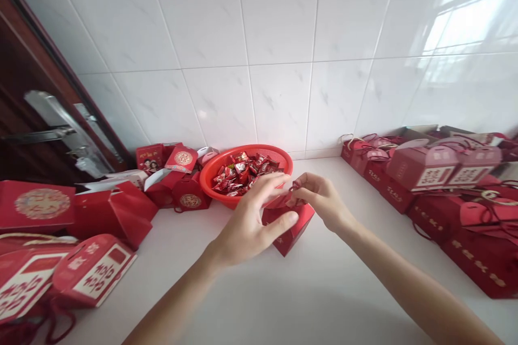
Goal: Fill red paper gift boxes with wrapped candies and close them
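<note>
A small red gift box (286,240) stands on the white tabletop in front of me, its top partly covered by my hands. At its upper edge, my right hand (326,202) pinches a dark red ribbon (297,185) between thumb and fingers. My left hand (249,221) is held over the near left side of the box, fingers stretched out and thumb apart. Whether its fingertips touch the box or ribbon is hard to tell. Just behind the box sits a red plastic basket (207,186) with many wrapped candies (243,171) in it.
Red gift boxes (97,280) crowd the left side, some with flaps up. More boxes with cords (429,167) are packed in rows along the right. A tiled wall (279,27) closes off the back, and a dark door with a metal handle (56,118) is at left.
</note>
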`<action>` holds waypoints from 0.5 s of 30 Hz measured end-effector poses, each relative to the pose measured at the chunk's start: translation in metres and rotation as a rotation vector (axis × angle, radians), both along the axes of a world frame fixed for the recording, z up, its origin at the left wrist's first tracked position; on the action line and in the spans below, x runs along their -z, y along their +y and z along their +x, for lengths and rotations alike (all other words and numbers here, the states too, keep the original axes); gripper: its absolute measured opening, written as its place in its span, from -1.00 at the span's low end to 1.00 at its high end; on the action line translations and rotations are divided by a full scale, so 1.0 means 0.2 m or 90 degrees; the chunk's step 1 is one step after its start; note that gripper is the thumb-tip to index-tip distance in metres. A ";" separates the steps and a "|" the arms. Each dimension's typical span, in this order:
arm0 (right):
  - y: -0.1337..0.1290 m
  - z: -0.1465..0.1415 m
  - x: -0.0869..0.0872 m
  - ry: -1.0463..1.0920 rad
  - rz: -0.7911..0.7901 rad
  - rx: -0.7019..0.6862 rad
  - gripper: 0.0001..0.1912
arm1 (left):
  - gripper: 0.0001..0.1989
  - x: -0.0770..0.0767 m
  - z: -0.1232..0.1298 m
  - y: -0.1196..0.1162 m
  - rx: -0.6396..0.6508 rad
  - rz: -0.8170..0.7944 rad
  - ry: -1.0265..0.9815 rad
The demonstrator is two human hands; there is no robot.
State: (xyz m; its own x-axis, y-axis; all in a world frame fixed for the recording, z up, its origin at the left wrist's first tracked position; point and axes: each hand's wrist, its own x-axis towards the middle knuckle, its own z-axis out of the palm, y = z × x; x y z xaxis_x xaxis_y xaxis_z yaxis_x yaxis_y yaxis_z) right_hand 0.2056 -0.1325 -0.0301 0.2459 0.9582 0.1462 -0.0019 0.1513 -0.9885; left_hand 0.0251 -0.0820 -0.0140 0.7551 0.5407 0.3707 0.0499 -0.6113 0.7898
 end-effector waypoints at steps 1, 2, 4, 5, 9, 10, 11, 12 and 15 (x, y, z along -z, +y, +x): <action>-0.01 0.02 -0.01 0.016 -0.005 0.008 -0.89 | -0.44 0.01 0.01 0.00 -0.037 0.040 0.006; -0.03 0.03 -0.01 0.029 -0.010 0.008 -0.88 | -0.44 0.01 0.02 0.01 -0.065 0.076 0.022; -0.07 0.06 -0.02 0.035 -0.011 0.002 -0.86 | -0.41 0.04 0.04 0.01 -0.071 0.117 0.081; -0.10 0.07 -0.03 0.028 -0.008 0.003 -0.86 | -0.39 0.06 0.06 0.00 -0.055 0.120 0.113; -0.23 0.18 -0.08 -0.036 0.032 0.045 -0.83 | -0.33 0.14 0.12 -0.02 0.028 0.083 0.156; -0.27 0.22 -0.11 -0.054 0.052 0.073 -0.82 | -0.33 0.17 0.14 -0.03 0.048 0.077 0.141; -0.32 0.27 -0.14 -0.074 0.072 0.108 -0.80 | -0.35 0.20 0.16 -0.04 0.069 0.071 0.122; -0.37 0.32 -0.19 -0.091 0.095 0.150 -0.79 | -0.39 0.23 0.18 -0.05 0.089 0.064 0.102; -0.53 0.48 -0.35 -0.149 0.150 0.314 -0.79 | -0.55 0.37 0.23 -0.11 0.152 0.025 0.069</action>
State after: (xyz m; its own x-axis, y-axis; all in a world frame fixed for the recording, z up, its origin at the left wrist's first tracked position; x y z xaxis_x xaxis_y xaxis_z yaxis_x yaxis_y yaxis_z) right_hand 0.3021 -0.2388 0.0391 0.5897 0.6742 0.4447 0.3376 0.2945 -0.8940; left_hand 0.0711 -0.1030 -0.0873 0.8959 0.3300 0.2973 -0.0155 -0.6458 0.7634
